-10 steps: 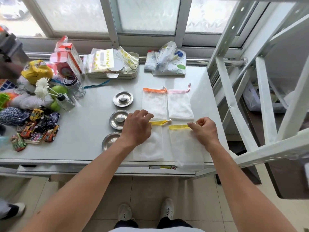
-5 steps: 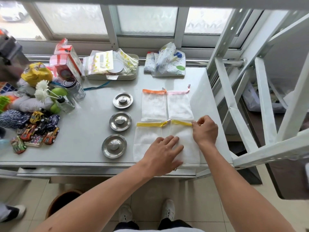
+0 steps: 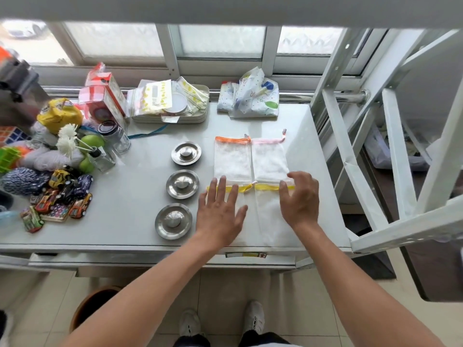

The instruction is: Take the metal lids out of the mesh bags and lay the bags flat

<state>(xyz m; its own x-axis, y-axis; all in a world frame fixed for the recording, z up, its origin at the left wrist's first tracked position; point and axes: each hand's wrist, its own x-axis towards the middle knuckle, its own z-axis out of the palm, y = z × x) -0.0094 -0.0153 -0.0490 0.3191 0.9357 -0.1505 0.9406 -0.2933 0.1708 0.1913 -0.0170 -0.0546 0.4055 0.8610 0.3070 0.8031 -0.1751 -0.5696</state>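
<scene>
Several white mesh bags lie flat in a block on the steel table (image 3: 135, 221). The far pair are an orange-topped bag (image 3: 232, 159) and a pink-topped bag (image 3: 269, 160). Two yellow-topped bags lie nearest me. My left hand (image 3: 219, 212) rests palm down, fingers spread, on the left yellow-topped bag (image 3: 241, 196). My right hand (image 3: 299, 199) hovers with fingers apart over the right yellow-topped bag (image 3: 269, 214). Three round metal lids sit in a column left of the bags: far lid (image 3: 186, 153), middle lid (image 3: 182, 184), near lid (image 3: 173, 221).
Toy cars (image 3: 62, 196), a glass jar (image 3: 114, 136), green apples and a yellow bag crowd the table's left side. A tray of packets (image 3: 170, 103) and a patterned cloth (image 3: 249, 100) sit at the back. A white metal frame (image 3: 350, 151) rises at the right edge.
My left hand slid from the right yellow-topped bag onto the left one and spread flat. My right hand let go of the bag's top corner and opened above it.
</scene>
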